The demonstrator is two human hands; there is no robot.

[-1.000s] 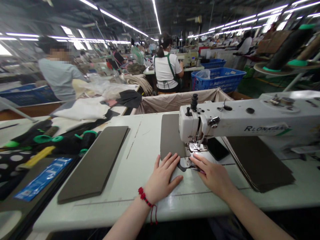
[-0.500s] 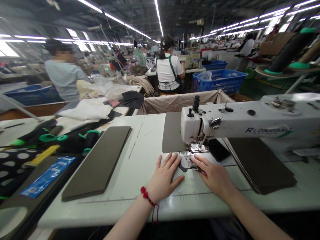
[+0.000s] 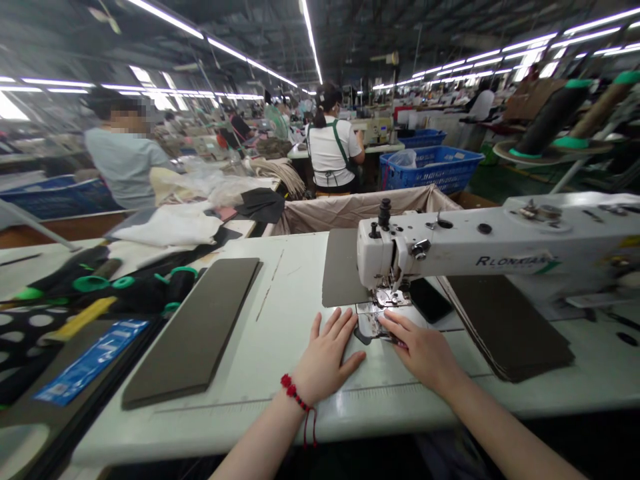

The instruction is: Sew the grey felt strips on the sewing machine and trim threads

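Note:
My left hand point(image 3: 325, 353) lies flat on the pale tabletop, fingers spread, with a red and black cord bracelet point(image 3: 295, 393) at the wrist. Its fingertips are just left of the metal needle plate point(image 3: 371, 323) of a white sewing machine point(image 3: 480, 233). My right hand point(image 3: 425, 350) reaches its outstretched fingers onto the plate's right side. A small purplish spot shows beneath those fingers; what it is I cannot make out. One grey-brown flat panel point(image 3: 343, 270) lies behind my left fingers, its right edge by the presser foot point(image 3: 393, 298).
Grey-brown panels are stacked at left point(image 3: 195, 333) and right point(image 3: 505, 327). A black phone point(image 3: 430, 300) lies beside the needle area. Thread cones point(image 3: 180, 283) and a blue packet point(image 3: 93, 360) are far left. A cloth-lined bin point(image 3: 345, 208) stands behind the table; two co-workers sit beyond.
The view has shifted slightly, so the machine and right-hand stack appear a little further left. Both hands keep nearly the same place by the needle plate.

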